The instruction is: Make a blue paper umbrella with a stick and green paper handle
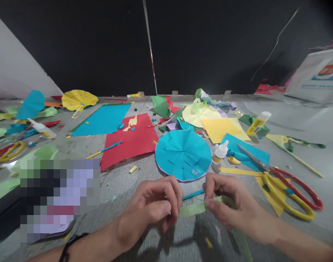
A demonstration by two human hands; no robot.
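My left hand [158,203] and my right hand [226,203] are close together at the front of the table. Between them stretches a light green paper strip [192,210]. Its left end is pinched by my left fingers; my right thumb and forefinger grip it further along, and the rest trails below my right wrist. Just behind the strip lies a thin blue stick [193,195], partly hidden by my right fingers. Beyond both hands rests a pleated blue paper disc [182,154] with a pale purple edge. A small white glue bottle [221,151] stands to its right.
Red-and-yellow scissors [286,185] lie at right on paper scraps. A glue stick [259,123] is behind them. Red paper [130,142], blue paper [103,118] and a yellow paper fan [79,100] spread leftward. A blurred-out device [59,200] lies left. A dark panel [100,43] rises behind.
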